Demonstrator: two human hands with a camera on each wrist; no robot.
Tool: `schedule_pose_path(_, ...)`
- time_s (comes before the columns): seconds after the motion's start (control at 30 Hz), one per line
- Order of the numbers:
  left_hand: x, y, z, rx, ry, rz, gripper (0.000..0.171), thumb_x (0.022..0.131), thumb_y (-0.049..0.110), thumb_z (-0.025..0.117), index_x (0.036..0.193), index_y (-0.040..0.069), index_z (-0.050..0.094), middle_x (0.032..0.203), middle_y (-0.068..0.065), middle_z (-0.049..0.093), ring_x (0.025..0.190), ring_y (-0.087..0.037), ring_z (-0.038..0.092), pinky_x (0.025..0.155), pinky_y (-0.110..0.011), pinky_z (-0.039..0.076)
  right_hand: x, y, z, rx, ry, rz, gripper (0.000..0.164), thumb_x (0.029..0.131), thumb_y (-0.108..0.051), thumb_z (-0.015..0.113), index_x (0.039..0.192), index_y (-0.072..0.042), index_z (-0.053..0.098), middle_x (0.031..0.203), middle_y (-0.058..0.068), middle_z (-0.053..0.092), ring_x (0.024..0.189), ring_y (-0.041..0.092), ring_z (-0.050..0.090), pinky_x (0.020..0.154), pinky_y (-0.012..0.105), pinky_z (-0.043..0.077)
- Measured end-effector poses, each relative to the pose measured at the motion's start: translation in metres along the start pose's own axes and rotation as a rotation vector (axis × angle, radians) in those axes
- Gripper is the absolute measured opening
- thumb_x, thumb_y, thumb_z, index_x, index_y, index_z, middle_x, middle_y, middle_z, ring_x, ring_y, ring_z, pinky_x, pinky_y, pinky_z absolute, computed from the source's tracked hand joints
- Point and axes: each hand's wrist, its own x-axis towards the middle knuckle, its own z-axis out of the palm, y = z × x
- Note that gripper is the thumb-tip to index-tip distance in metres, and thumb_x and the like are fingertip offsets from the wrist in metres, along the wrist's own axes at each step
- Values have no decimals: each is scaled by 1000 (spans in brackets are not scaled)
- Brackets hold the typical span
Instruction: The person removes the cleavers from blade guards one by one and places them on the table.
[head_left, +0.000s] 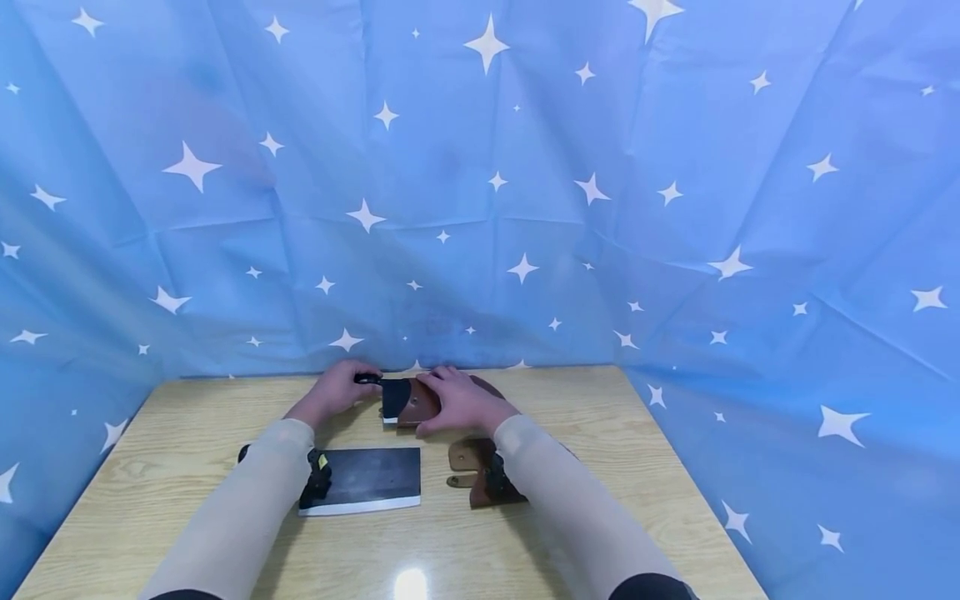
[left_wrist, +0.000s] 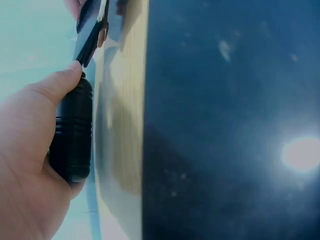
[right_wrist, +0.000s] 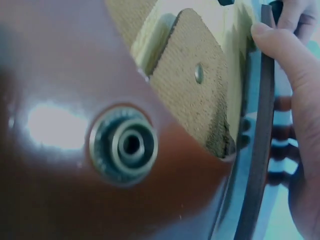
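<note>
My left hand [head_left: 339,392] grips the black handle [left_wrist: 75,135] of a cleaver [head_left: 393,398] near the table's back edge. The dark blade with its bright edge runs into a brown leather sheath [head_left: 420,406], which covers its right part. Across that sheath, my right hand [head_left: 467,402] holds it, thumb at the near edge and fingers over the far side. Seen edge-on in the right wrist view, the sheath is a thin dark strip [right_wrist: 260,120] beside the thumb. Part of the sheath is hidden under the right hand.
A second, larger cleaver [head_left: 367,477] lies beneath my left forearm, its bright edge toward me. Under the right forearm lies another brown leather sheath [head_left: 468,455] with a strap and a metal snap [right_wrist: 125,145]. Behind the wooden table [head_left: 360,558] hangs a blue starred cloth [head_left: 450,167].
</note>
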Motion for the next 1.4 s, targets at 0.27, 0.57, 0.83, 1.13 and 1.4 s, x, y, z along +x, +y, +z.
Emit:
schedule_pose_path(0.27, 0, 3, -4, 24, 9, 6, 30, 106, 21, 79, 132, 8, 80, 125, -13, 75, 114, -33, 67, 100, -57, 55, -3, 2, -7, -4, 37, -46, 113, 87, -79, 76, 175, -22, 35, 174, 14, 37, 163, 39, 30, 128, 61, 34)
schedule_pose_path(0.57, 0, 6, -13, 50, 47, 57, 30, 107, 22, 77, 134, 8, 80, 126, -11, 76, 120, -35, 69, 105, -59, 54, -7, -4, -19, -67, 130, -94, 107, 92, -75, 75, 172, -15, 41, 171, 15, 41, 155, 31, 39, 128, 53, 34)
schedule_pose_path(0.83, -8, 24, -23, 92, 114, 129, 31, 105, 20, 79, 131, 4, 80, 125, -16, 77, 117, -40, 71, 103, -61, 55, -11, -8, -26, -80, 178, -103, 109, 89, -75, 78, 172, -16, 41, 170, 12, 41, 153, 29, 38, 127, 51, 35)
schedule_pose_path(1.13, -17, 34, -32, 121, 171, 177, 32, 103, 20, 82, 130, 3, 80, 125, -18, 77, 118, -42, 71, 103, -61, 55, -17, -15, -33, -135, 207, -107, 110, 88, -79, 76, 173, -20, 40, 162, 6, 46, 146, 25, 42, 125, 49, 36)
schedule_pose_path(1.4, -19, 36, -36, 151, 178, 155, 36, 104, 26, 81, 134, 7, 79, 139, -20, 72, 129, -46, 64, 108, -64, 50, -22, -22, -40, -133, 224, -107, 110, 87, -77, 76, 171, -15, 43, 154, 6, 50, 143, 27, 45, 123, 52, 37)
